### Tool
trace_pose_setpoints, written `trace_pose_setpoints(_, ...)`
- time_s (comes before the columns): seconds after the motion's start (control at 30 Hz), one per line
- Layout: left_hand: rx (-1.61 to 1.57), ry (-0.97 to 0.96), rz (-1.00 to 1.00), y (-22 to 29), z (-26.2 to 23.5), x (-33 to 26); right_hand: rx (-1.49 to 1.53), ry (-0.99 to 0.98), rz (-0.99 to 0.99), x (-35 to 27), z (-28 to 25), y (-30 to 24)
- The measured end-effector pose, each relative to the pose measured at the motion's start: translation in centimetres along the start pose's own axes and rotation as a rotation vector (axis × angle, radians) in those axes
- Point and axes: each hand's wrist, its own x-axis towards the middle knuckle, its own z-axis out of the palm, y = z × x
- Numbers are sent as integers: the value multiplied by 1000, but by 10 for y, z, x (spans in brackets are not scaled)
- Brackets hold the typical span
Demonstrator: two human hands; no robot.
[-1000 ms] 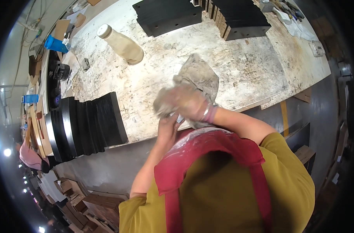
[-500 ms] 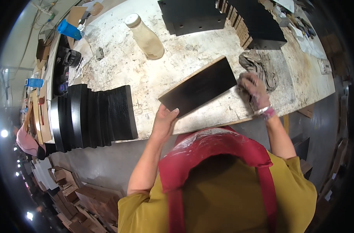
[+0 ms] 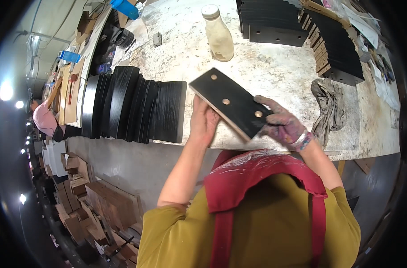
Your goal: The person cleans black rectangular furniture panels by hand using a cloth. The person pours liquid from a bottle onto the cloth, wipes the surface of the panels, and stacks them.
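Note:
A black wooden board (image 3: pixel 232 99) with three round holes and bare wood edges is held tilted above the table's front. My left hand (image 3: pixel 204 119), bare, closes on its left end from below, with its fingers partly behind the board. My gloved right hand (image 3: pixel 284 123), the glove stained, grips the right end with the fingers over the holed face. A crumpled grey rag (image 3: pixel 327 107) lies on the table to the right of that hand. Left of my left hand, a row of black boards (image 3: pixel 132 105) stands on edge.
Behind the board stands a bottle (image 3: pixel 220 38) with a white cap, on the stained white table (image 3: pixel 176 53). More black boards (image 3: pixel 275 22) are stacked at the back right. A blue bottle (image 3: pixel 124 8) is at the far left. Another person (image 3: pixel 47 118) stands beyond the left.
The board has been turned over, now showing its holed face, and slants the other way. My right hand has come from beside the rag onto the board's right end. The whole view has shifted.

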Motion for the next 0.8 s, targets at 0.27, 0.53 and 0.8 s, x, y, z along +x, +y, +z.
trace_pose_setpoints(0.27, 336, 241, 158, 11, -26, -43, -308, -24, -33, 66, 34, 50)
trace_pose_setpoints(0.53, 698, 387, 470, 59, -39, -72, -526, 84, 138, 100, 59, 55)
trace_pose_setpoints(0.8, 1597, -204, 1158, 92, -34, -86, 430, -283, 484, 120, 56, 26)
